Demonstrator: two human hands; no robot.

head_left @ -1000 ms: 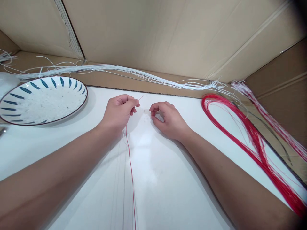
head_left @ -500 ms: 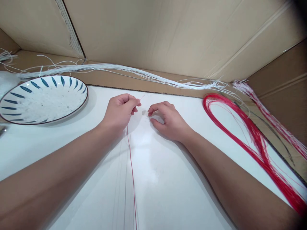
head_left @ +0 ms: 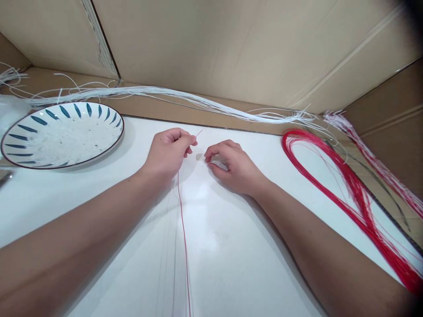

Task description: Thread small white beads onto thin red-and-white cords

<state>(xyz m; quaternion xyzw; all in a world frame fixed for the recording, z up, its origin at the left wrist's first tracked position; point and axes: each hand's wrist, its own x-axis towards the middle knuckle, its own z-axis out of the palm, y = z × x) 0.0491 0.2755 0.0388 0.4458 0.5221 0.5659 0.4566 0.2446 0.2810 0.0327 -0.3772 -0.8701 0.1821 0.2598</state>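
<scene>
Between its thumb and forefinger, my left hand [head_left: 170, 152] pinches a thin red cord [head_left: 183, 229]. A short end of the cord pokes up past the fingertips, and the long part runs down the white table toward me. Close by on the right, my right hand [head_left: 231, 167] rests low over the tabletop with curled fingers. Its thumb and forefinger tips are drawn together; anything between them is too small to make out. A small greyish patch [head_left: 199, 156] shows on the table just left of those fingertips.
A white plate with blue-green strokes [head_left: 62, 136] stands at the left, holding small clear bits. White cords [head_left: 158, 91] stretch along the cardboard at the back. A looped red cord bundle [head_left: 310, 180] lies at the right, beside a red-and-white bundle [head_left: 373, 158].
My right thumb and forefinger tips have come closer together. The left hand keeps its pinch on the red cord. The whole view has shifted slightly.
</scene>
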